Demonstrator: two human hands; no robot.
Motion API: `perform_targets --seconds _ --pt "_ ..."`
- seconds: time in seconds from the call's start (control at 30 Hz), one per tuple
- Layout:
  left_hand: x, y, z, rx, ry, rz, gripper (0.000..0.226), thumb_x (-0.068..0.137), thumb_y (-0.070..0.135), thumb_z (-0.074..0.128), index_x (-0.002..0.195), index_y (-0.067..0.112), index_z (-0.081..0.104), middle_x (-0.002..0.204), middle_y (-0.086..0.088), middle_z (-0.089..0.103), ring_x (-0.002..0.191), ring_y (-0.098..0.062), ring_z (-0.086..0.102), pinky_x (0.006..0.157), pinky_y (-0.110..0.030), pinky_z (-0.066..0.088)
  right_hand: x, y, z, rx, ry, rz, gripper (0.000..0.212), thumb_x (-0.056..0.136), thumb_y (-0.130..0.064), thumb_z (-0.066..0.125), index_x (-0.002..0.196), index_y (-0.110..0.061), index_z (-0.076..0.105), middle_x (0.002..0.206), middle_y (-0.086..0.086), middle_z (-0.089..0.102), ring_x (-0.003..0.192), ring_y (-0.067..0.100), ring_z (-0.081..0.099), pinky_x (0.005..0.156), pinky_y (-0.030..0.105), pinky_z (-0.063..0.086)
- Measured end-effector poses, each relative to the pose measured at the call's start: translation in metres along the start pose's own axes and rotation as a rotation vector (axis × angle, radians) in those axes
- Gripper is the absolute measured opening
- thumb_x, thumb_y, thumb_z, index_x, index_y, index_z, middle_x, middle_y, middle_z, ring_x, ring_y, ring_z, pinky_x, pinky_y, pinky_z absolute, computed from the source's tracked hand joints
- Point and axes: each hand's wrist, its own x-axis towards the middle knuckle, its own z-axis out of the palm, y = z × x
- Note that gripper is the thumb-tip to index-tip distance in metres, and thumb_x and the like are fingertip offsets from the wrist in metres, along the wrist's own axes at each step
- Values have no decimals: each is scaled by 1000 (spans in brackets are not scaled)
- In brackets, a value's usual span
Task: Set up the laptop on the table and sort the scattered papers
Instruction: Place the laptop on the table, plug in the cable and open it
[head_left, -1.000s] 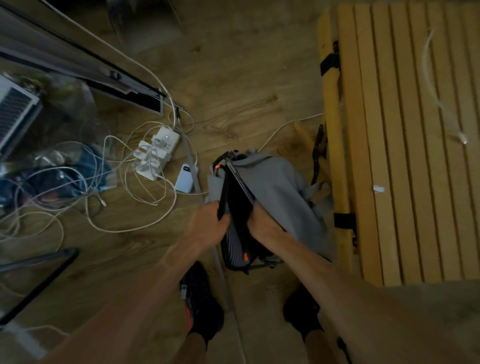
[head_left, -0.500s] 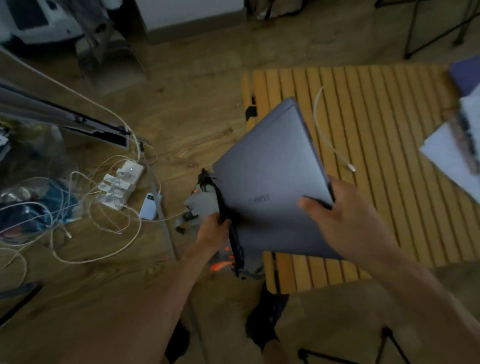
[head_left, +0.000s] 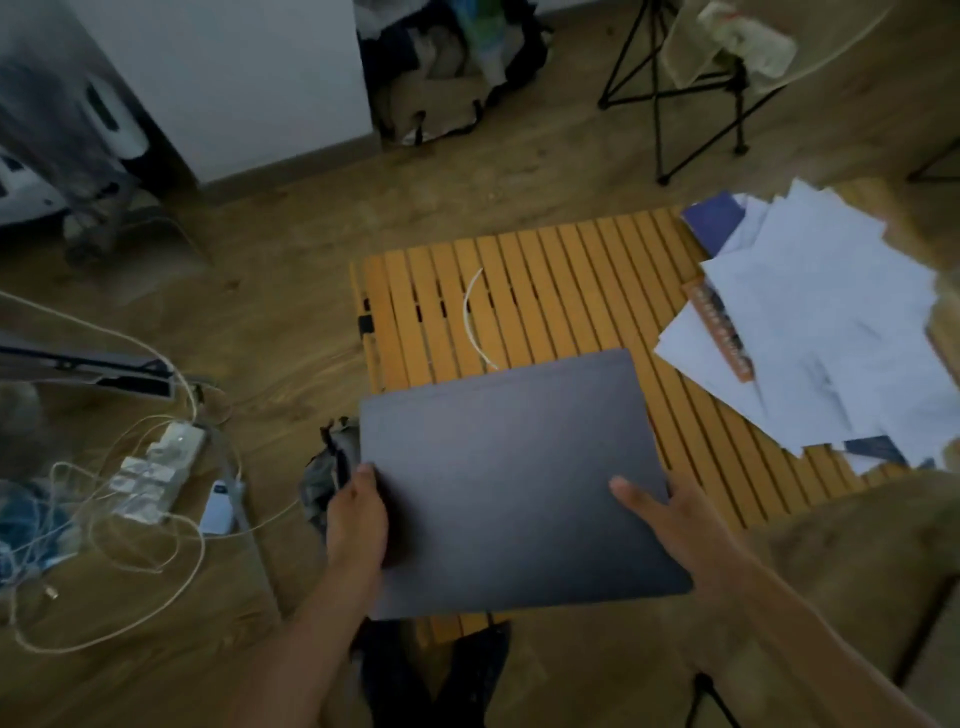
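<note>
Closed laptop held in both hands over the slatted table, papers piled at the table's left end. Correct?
Not quite: the head view shows the papers piled at the table's right end. The rest holds: the closed laptop is held in both hands, left and right.

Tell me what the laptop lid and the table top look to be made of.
Laptop: probably metal, a matte dark grey shell with a soft even sheen and no texture; coated plastic is possible. Table: wood by the look, narrow yellow-orange slats with dark gaps between them.
</note>
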Motion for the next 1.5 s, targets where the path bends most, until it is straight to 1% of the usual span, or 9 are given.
perform_targets --seconds 0.1,0.2,0.33,0.47,0.7,0.87,1.23,1.4,1.5 --pt "-21 -16 31 72 -86 59 50 102 49 33 92 10 63 96 -8 63 96 -28 59 81 -39 41 16 36 -28 59 7 169 28 89 -28 69 114 -15 66 102 3 76 81 17 74 68 32 57" --pt "-31 -41 71 70 -103 38 47 100 52 31 114 18 61 112 -5 63 102 -25 58 93 -43 44 30 64 -62 78 10 280 32 87 -33 71 114 -15 68 101 5 77 88 27 74 71 40 57" --pt "-54 -42 128 22 -115 -29 40 104 42 29 107 18 60 112 -1 63 96 -17 57 87 -36 42 52 82 -95 -32 140 289 36 92 -45 62 94 -11 72 88 4 74 82 25 70 63 31 50" --pt "-61 -29 190 32 -87 52 41 99 56 31 115 27 56 117 9 58 109 -16 54 98 -43 43 105 105 -140 -119 309 302 62 91 -60 54 68 -4 42 67 12 46 64 25 49 60 32 30" --pt "-25 23 293 58 -8 178 31 103 38 41 102 18 64 102 -2 65 94 -18 59 78 -33 43 219 98 -208 -219 367 99 52 97 -56 47 67 -14 40 66 6 47 65 26 50 56 34 34" --pt "2 21 308 237 72 196 25 102 24 46 88 13 64 91 -6 64 85 -20 58 63 -29 38 264 94 -219 -307 305 -81 32 99 -47 50 98 -15 48 96 4 55 90 25 54 76 33 42" --pt "3 -4 316 165 151 492 20 102 16 42 99 26 59 87 1 64 80 -14 59 64 -23 42 282 129 -200 -268 407 -210 41 95 -42 60 114 -6 58 111 11 64 97 26 60 78 34 50" --pt "22 -27 324 252 289 642 20 100 20 42 94 18 61 76 -3 61 64 -15 55 53 -24 40 291 144 -198 -328 451 -318 46 95 -45 59 116 -4 58 113 13 62 104 31 59 85 41 52" --pt "46 -40 320 471 505 715 28 95 36 39 95 20 61 82 -6 59 71 -23 58 64 -38 52 299 152 -195 -435 501 -407 48 95 -48 55 112 -3 57 119 16 55 111 36 53 93 50 50"
